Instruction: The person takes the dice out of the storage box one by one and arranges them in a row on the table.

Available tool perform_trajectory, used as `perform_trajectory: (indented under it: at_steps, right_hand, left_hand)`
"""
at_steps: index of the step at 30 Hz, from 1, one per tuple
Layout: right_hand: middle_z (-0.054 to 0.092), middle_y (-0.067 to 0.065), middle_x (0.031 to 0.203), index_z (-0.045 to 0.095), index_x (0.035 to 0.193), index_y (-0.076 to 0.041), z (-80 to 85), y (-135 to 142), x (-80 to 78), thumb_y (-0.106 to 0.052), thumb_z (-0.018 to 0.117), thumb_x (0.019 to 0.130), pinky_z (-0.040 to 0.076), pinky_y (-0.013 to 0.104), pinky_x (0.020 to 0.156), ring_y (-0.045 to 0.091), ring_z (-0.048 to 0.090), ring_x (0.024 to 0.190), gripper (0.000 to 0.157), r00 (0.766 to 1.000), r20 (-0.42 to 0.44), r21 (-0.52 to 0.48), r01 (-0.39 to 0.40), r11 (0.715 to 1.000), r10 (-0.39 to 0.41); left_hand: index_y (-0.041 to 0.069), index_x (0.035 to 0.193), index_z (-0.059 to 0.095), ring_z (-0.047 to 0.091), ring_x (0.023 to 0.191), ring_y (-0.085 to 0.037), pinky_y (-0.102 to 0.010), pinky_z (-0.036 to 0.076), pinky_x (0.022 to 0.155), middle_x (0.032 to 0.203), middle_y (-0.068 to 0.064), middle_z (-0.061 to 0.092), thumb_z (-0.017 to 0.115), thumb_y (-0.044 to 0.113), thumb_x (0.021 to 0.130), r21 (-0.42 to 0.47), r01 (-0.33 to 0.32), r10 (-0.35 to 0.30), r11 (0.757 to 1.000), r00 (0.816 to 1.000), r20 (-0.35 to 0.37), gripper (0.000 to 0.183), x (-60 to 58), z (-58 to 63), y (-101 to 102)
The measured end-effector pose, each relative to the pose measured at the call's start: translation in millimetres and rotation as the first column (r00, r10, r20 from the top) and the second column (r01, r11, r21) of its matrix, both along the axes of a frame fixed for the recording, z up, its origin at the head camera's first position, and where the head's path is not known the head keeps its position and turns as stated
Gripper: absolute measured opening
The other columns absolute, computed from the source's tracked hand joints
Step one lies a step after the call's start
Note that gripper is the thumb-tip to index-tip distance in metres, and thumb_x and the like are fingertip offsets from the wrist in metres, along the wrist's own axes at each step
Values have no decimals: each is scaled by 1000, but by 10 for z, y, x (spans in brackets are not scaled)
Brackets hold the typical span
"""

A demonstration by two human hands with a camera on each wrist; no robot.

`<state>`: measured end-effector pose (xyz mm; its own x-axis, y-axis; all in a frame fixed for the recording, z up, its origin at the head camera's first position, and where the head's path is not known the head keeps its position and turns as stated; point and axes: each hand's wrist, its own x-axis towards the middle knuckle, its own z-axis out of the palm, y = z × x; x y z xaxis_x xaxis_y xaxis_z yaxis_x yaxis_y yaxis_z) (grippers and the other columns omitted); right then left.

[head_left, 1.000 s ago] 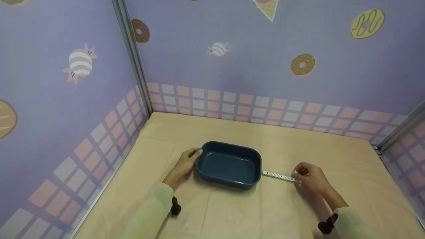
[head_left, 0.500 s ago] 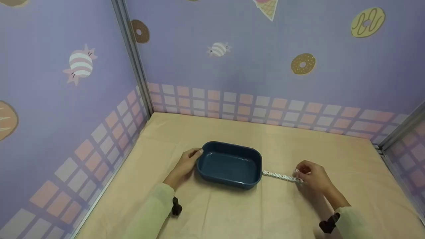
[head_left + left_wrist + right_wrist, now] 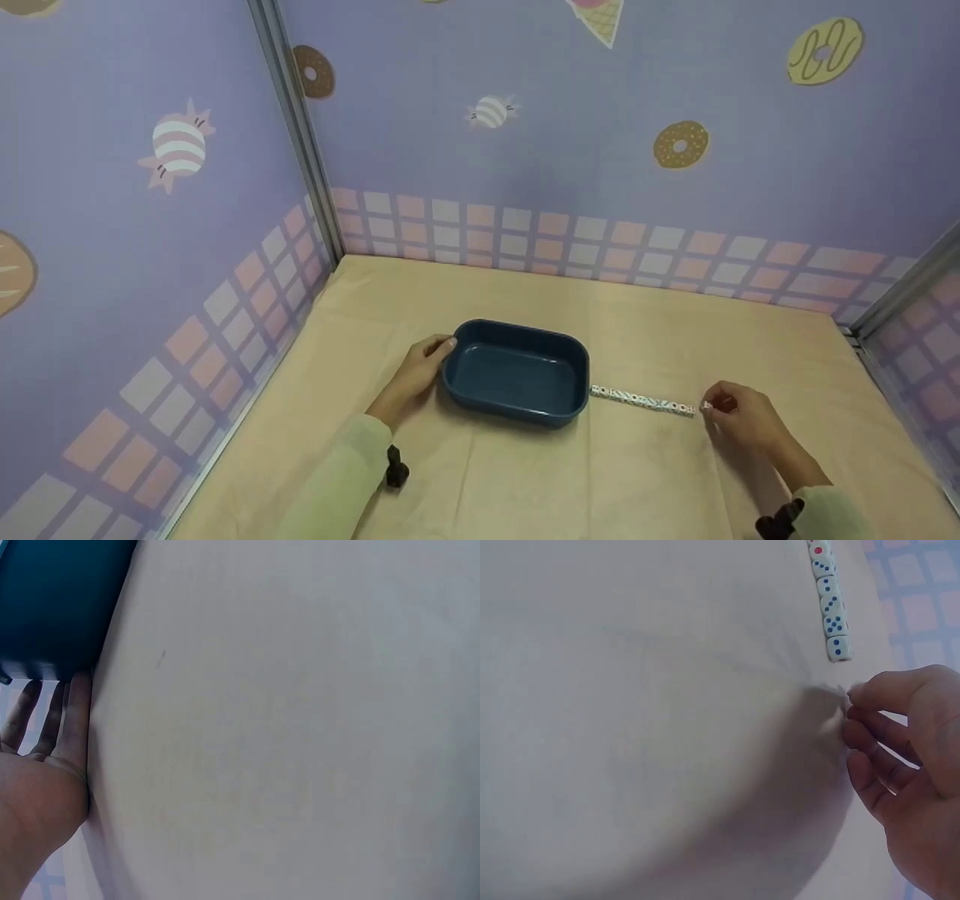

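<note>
A dark blue rectangular baking dish (image 3: 517,375) stands upright with nothing visible inside. My left hand (image 3: 416,371) holds its left end, thumb at the rim; the left wrist view shows the fingers (image 3: 75,720) extended against the dish's outer wall. From the dish's right side runs a straight row of small white dice (image 3: 643,400), their blue and red pips facing up. Just past the right end of that row, my right hand (image 3: 746,420) pinches a single die (image 3: 706,406) between thumb and fingertips. In the right wrist view the fingers mostly hide this die.
A cream cloth (image 3: 525,480) with faint creases covers the table. Purple walls (image 3: 487,165) printed with sweets and a checked border enclose the back and sides. A metal post (image 3: 296,127) marks the back left corner.
My right hand has moved to the right with a die, past the end of the row, which now shows uncovered. The left hand and the baking dish have stayed in place.
</note>
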<state>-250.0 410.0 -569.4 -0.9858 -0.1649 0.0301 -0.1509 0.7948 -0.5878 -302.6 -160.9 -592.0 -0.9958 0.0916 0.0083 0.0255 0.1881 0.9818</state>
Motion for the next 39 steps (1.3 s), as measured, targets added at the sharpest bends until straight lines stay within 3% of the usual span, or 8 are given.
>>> perform_trajectory:
  at_steps: [9, 15, 24, 31, 39]
  right_hand:
    - [70, 6, 101, 72, 105, -8, -7, -21, 20, 1, 76, 94, 53, 27, 69, 22, 63, 90, 15, 998, 35, -21, -51, 998, 52]
    - [68, 4, 97, 74, 104, -8, -27, -50, 37, 3, 75, 94, 49, 28, 66, 19, 57, 82, 15, 998, -4, -35, -67, 997, 67]
    - [65, 4, 94, 75, 106, -8, -77, -72, 27, 0, 77, 93, 46, 27, 67, 18, 54, 82, 16, 999, -26, -31, -42, 999, 41]
    - [61, 4, 95, 76, 106, -10, -107, -72, 20, -4, 77, 95, 44, 28, 67, 19, 52, 84, 12, 1000, -11, -47, -24, 999, 24]
    - [61, 5, 100, 75, 110, -13, -165, -39, 5, -10, 77, 98, 45, 28, 71, 21, 53, 89, 13, 998, 70, -104, 13, 995, -6]
  left_hand:
    - [7, 138, 66, 56, 134, -28, -49, 40, 117, 139, -10, 65, 59, 40, 110, 25, 6, -7, 1000, 1000, 27, 44, 1, 2, -3]
    - [6, 141, 64, 55, 135, -30, -49, 39, 117, 141, -12, 63, 59, 39, 110, 74, 22, -26, 997, 998, 55, 45, 13, 12, -2]
    - [7, 140, 65, 56, 134, -28, -48, 39, 117, 140, -10, 64, 61, 41, 109, 68, 0, -4, 998, 998, 66, 46, -3, 1, 3]
    - [7, 139, 66, 56, 135, -29, -50, 38, 118, 139, -11, 65, 61, 42, 109, 26, -16, 15, 1000, 999, 30, 47, -22, 1, 10]
    - [6, 139, 66, 56, 136, -30, -50, 40, 117, 140, -11, 65, 59, 40, 110, 3, -14, 14, 1000, 999, 32, 45, 18, 19, 13]
